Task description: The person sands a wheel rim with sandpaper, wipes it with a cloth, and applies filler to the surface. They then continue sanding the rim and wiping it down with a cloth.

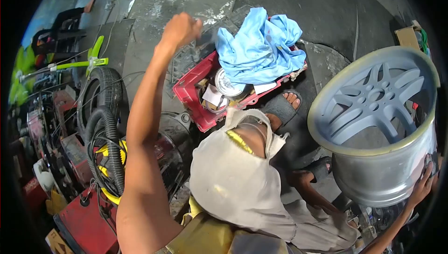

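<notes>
A grey wheel rim (361,146) with split spokes stands on the right, its face tilted up and its outer lip yellowish. My right hand (422,186) is at the right side of its silver barrel, fingers bent around a small dark pad that lies against the metal. The pad's exact kind does not show. My left hand (179,31) is raised at the upper middle, away from the rim. Its fingers are curled in and slightly blurred; no object shows in them, and the palm is hidden.
A red crate (189,83) holds cans and a light blue cloth (259,44). At left are a small tyre (109,93), a black corrugated hose (91,137), a red box (88,221) and a metal canister (175,137). A cardboard box (407,38) sits behind the rim.
</notes>
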`<state>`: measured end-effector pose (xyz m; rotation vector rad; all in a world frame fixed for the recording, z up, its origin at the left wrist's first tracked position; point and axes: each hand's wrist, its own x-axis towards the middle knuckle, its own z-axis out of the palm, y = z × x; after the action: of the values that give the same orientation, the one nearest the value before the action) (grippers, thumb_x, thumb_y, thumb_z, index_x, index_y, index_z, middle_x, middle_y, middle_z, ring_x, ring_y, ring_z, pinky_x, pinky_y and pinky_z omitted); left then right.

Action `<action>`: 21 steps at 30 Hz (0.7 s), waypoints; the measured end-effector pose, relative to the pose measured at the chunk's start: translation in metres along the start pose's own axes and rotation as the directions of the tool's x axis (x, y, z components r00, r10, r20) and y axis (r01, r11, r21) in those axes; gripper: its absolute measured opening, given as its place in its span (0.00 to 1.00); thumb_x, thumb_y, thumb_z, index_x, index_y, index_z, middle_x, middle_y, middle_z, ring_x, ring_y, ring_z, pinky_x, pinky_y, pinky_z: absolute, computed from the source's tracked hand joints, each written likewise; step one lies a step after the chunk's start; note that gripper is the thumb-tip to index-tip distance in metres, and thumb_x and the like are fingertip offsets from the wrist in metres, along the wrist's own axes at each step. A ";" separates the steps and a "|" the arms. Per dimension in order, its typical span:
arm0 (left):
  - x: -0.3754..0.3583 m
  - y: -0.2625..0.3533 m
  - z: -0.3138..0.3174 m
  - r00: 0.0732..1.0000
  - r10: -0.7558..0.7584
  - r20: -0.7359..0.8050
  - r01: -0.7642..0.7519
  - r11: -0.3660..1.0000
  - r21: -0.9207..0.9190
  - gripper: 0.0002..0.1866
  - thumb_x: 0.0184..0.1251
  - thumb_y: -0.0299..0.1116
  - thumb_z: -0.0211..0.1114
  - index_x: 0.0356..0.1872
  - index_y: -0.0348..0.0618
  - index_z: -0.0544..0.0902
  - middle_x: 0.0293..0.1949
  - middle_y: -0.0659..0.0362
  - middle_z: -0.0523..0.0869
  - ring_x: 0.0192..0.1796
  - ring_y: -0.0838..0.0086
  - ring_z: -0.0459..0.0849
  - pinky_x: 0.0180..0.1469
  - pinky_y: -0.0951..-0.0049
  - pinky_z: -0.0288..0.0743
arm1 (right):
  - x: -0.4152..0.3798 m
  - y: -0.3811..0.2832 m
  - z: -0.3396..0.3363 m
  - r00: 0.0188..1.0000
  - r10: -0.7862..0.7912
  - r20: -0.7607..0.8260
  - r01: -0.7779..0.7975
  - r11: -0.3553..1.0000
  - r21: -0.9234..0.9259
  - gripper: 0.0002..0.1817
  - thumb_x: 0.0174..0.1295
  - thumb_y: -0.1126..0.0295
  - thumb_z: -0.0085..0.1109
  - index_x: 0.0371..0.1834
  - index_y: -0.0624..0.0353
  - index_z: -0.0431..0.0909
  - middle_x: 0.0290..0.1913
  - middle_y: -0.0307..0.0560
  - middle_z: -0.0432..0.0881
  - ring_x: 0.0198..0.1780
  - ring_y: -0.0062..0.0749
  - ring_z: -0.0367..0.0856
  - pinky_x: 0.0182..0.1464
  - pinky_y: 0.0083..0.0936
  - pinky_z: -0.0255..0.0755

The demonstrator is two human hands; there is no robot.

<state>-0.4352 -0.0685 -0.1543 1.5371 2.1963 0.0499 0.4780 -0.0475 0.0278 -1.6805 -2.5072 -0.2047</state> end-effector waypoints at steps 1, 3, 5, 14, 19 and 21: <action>-0.022 0.014 -0.001 0.995 -0.082 0.060 0.071 0.984 0.162 0.20 0.65 0.45 0.65 0.37 0.34 0.90 0.40 0.39 0.90 0.45 0.46 0.90 0.51 0.51 0.83 | 0.001 0.002 0.006 1.000 0.011 -0.012 -0.011 1.000 -0.006 0.25 0.77 0.80 0.45 0.76 0.60 0.69 0.72 0.54 0.76 0.70 0.39 0.76 0.73 0.30 0.66; -0.054 0.036 0.011 0.946 -0.180 0.268 0.067 0.921 0.383 0.17 0.57 0.41 0.71 0.40 0.37 0.91 0.41 0.42 0.91 0.46 0.50 0.91 0.50 0.54 0.85 | 0.005 0.007 0.015 0.999 -0.002 -0.039 0.001 0.999 -0.041 0.23 0.80 0.77 0.42 0.75 0.63 0.70 0.71 0.54 0.77 0.70 0.38 0.75 0.74 0.30 0.65; -0.069 0.034 0.048 0.840 -0.211 0.500 -0.069 0.873 0.483 0.16 0.52 0.37 0.74 0.41 0.40 0.92 0.42 0.45 0.92 0.47 0.54 0.92 0.50 0.55 0.85 | 0.010 -0.001 0.021 0.994 0.087 -0.060 -0.085 0.996 0.036 0.21 0.80 0.75 0.45 0.72 0.65 0.73 0.69 0.54 0.78 0.69 0.38 0.76 0.73 0.30 0.65; -0.083 -0.026 0.176 0.970 -0.020 0.242 -0.096 0.885 0.456 0.14 0.51 0.34 0.72 0.39 0.39 0.90 0.42 0.41 0.91 0.47 0.51 0.92 0.50 0.55 0.86 | 0.034 -0.106 0.014 0.952 0.287 -0.110 -0.189 0.828 0.528 0.17 0.80 0.68 0.52 0.61 0.71 0.80 0.58 0.48 0.84 0.59 0.31 0.80 0.65 0.24 0.69; -0.082 -0.037 0.101 0.947 0.040 0.318 -0.062 0.996 0.060 0.12 0.56 0.32 0.70 0.40 0.39 0.91 0.43 0.40 0.90 0.47 0.51 0.91 0.53 0.56 0.84 | 0.033 -0.133 0.009 0.957 0.217 -0.194 -0.114 0.892 0.437 0.17 0.80 0.67 0.54 0.58 0.72 0.80 0.52 0.49 0.86 0.53 0.29 0.81 0.59 0.23 0.71; -0.088 -0.035 0.076 0.988 0.140 0.072 -0.133 0.987 -0.092 0.11 0.59 0.33 0.68 0.39 0.37 0.90 0.37 0.46 0.92 0.40 0.59 0.92 0.46 0.61 0.85 | 0.033 -0.140 0.008 0.951 0.237 -0.196 -0.127 0.884 0.451 0.17 0.79 0.66 0.55 0.57 0.73 0.80 0.51 0.51 0.86 0.52 0.31 0.82 0.59 0.24 0.71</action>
<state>-0.4128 -0.1781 -0.2022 1.6112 2.0001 0.1244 0.3360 -0.0683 0.0186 -1.5775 -2.0075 0.1483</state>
